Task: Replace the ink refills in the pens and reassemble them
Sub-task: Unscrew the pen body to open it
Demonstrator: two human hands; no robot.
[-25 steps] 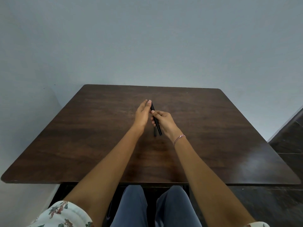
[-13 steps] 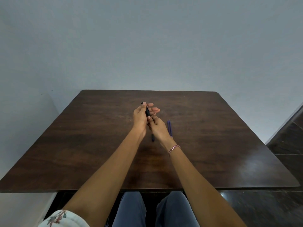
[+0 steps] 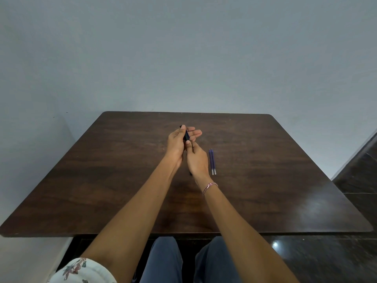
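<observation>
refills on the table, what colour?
Blue-purple ink refills with clear ends; head view, beside the right hand.

Both forearms reach forward and converge. Left hand (image 3: 177,144) clamps the pen (image 3: 186,135) under its thumb, fingers nearly straight. Right hand (image 3: 197,160), back up, pinches the pen's lower part. Hands touch.

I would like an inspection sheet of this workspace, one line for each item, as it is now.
Surface: dark wooden table, glossy.
Job's things: black pen held above the table; two blue refills lying side by side, right of the right hand.
Clutter: nothing seen.
Grippers: left hand and right hand both pinch the pen.
Cables: nothing seen.
Surroundings: grey wall; dark tiled floor at right.
</observation>
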